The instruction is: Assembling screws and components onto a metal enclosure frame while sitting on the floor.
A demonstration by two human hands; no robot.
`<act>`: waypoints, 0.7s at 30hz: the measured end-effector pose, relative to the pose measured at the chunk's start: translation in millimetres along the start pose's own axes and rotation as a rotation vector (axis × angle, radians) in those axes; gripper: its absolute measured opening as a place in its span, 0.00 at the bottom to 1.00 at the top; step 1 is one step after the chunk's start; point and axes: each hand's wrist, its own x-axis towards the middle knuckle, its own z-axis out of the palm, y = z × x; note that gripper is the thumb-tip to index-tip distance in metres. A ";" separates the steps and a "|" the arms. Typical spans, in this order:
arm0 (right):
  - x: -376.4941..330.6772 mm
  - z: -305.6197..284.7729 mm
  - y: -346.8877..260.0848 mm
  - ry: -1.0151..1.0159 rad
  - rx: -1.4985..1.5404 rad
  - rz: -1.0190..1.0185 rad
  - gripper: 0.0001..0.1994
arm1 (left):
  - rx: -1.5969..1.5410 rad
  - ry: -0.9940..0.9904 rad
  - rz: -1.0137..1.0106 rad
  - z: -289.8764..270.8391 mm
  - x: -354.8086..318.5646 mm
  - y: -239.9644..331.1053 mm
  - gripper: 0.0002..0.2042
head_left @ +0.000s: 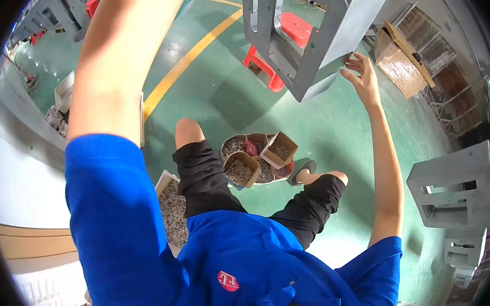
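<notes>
A large grey metal housing [336, 33] with rectangular cutouts hangs tilted at the upper right, its top cut off by the picture's edge. At its lower right edge is my right hand [363, 76], with the thumb and curled fingers closed about the rim. A dark patch and a thin film-like bit show beside those fingertips, too small to name. My left forearm [119, 54] reaches up past the top edge, so the left hand is out of sight. Small green spots dot the housing's face.
A red plastic stool [273, 74] stands behind the housing. Between my feet are cardboard boxes [241, 173] of small metal parts; a white bin [173, 212] of similar parts is by my leg. More grey housings [455, 186] stand at right, a wrapped carton [401, 65] farther back.
</notes>
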 end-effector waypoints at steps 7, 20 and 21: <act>2.7 21.9 -32.6 0.026 -0.104 -0.050 0.28 | -0.098 0.117 -0.155 -13.7 -39.7 -2.2 0.43; -13.2 23.4 -37.8 0.104 0.064 0.010 0.40 | -0.108 0.260 -0.006 11.2 -54.7 27.6 0.38; -13.1 24.2 -37.9 0.122 0.085 0.008 0.42 | -0.088 0.238 -0.041 9.1 -55.6 29.5 0.39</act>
